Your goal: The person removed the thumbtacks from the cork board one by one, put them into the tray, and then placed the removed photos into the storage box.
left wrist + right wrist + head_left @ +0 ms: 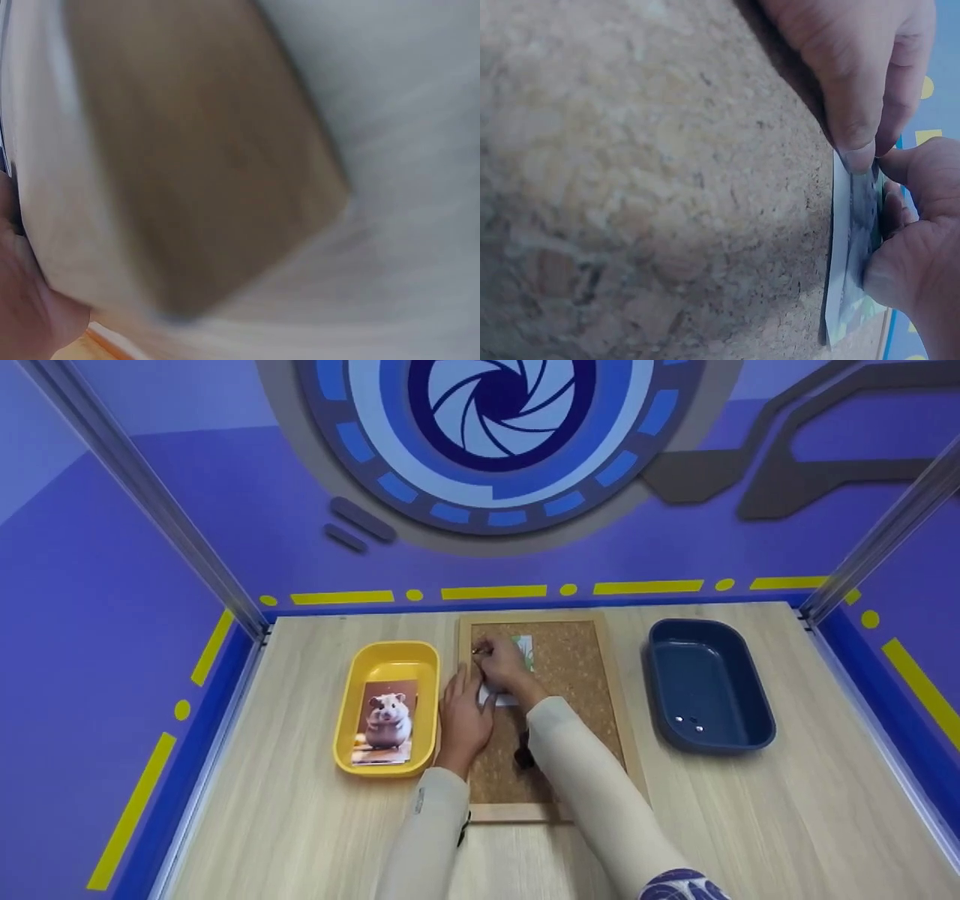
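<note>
1. Cork pinboard w/ light wood frame (581,675) lies flat on pale wooden table (750,810), btwn yellow plastic tray (386,656) and dark blue plastic tray (709,682).
2. Small printed photo card (851,247) sits on the cork, upper left.
3. Right hand (501,660): fingertips pinched at card's top corner, prob. on a pin.
4. Left hand (463,720): fingers straight, pressing card's left edge.
5. Card looks thin, light, bendy – hold by edges.
6. Hamster photo (386,721) lies in yellow tray.

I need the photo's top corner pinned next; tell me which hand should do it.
Right, probably. The right hand already pinches something small at the top corner of the photo on the cork board, while the left hand lies flat beside it.
</note>
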A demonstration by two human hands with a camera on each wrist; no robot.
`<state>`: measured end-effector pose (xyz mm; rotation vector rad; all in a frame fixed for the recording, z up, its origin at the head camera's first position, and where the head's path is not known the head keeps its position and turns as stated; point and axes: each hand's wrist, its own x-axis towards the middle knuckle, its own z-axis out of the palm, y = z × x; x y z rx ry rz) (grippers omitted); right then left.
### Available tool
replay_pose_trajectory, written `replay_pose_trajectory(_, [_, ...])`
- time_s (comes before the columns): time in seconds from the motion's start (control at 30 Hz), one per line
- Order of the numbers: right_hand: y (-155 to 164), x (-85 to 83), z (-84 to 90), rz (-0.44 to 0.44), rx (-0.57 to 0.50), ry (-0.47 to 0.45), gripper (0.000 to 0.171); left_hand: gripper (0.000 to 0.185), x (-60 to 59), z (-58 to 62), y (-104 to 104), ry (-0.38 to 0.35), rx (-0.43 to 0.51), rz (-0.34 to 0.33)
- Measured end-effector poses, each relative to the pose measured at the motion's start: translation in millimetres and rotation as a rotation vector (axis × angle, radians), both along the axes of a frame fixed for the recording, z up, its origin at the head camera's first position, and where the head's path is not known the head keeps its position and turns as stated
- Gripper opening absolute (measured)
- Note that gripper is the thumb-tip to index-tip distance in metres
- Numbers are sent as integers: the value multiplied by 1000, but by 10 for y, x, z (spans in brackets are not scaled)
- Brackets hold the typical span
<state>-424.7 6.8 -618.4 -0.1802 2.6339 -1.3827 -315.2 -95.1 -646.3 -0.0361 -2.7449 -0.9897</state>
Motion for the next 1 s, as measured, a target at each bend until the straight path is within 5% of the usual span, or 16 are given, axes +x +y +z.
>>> replay_pose_trajectory(0.37, [-14, 6, -25, 4, 53, 43, 9, 56, -14, -48, -6, 37, 6, 9])
replay_pose_trajectory(1.0, [-18, 3, -29, -55, 6, -3, 8, 54, -35, -76, -6, -12, -1, 11])
